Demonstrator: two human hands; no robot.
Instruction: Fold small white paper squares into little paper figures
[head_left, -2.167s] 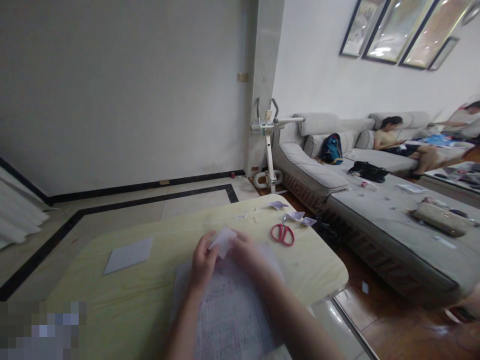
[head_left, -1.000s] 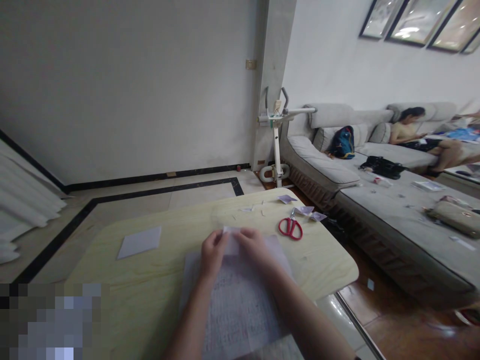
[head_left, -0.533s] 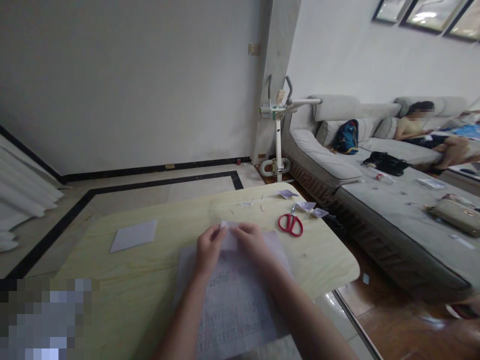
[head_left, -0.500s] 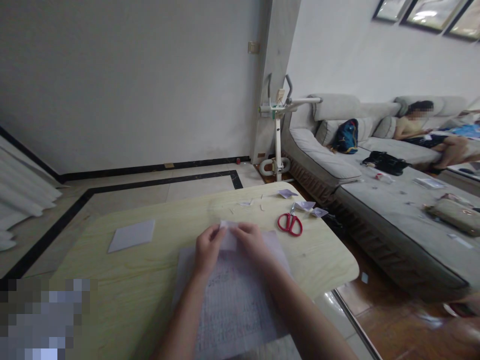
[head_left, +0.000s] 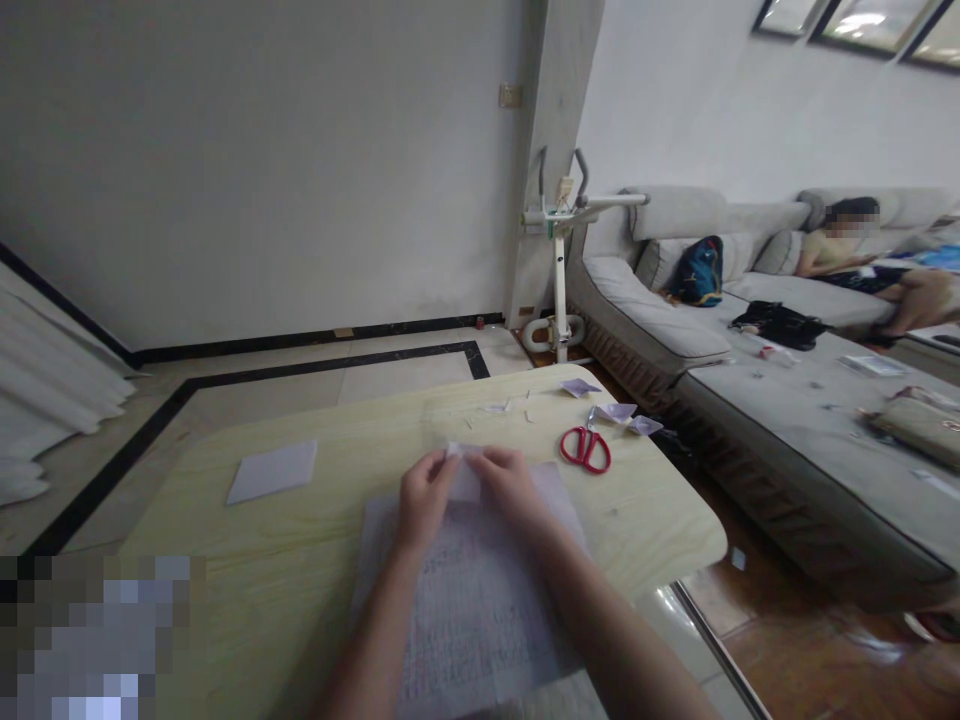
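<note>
Left hand [head_left: 421, 505] and right hand [head_left: 514, 488] close together over the surface [head_left: 645, 525], fingers [head_left: 429, 468] of both pinched on one small white paper piece [head_left: 466, 486]. Paper sits between the two sets of fingers, upper edge gripped from both sides, lower part hanging toward the wearer below the fingertips. Exact folds too blurred to tell.

Directly under the fingers and running back beneath both forearms: large handwritten sheet [head_left: 480, 620], flat, lines of writing not legible. Whether the small paper touches it, can't tell.

Right of the fingers, slightly beyond: red-handled scissors [head_left: 585, 450], lying flat, handles toward the wearer, blades pointing away. Past the scissors, farther out and right of the fingers, three folded paper pieces: one [head_left: 579, 387] farthest off, one [head_left: 616, 412] by the scissor tips, one [head_left: 645, 427] near the surface edge. Just beyond the fingers, thin paper scraps [head_left: 496, 408] scattered.

Well left of the fingers: white rectangular paper [head_left: 273, 472], flat, single sheet or stack unclear.

Background, far right of the fingers: grey sofa [head_left: 817, 440] with blue backpack [head_left: 697, 272] and black bag [head_left: 780, 325]; a seated person [head_left: 840, 250] farther back. White exercise machine [head_left: 559, 275] stands beyond the surface, ahead and right of the fingers. White curtain [head_left: 49, 385] far left of them.
</note>
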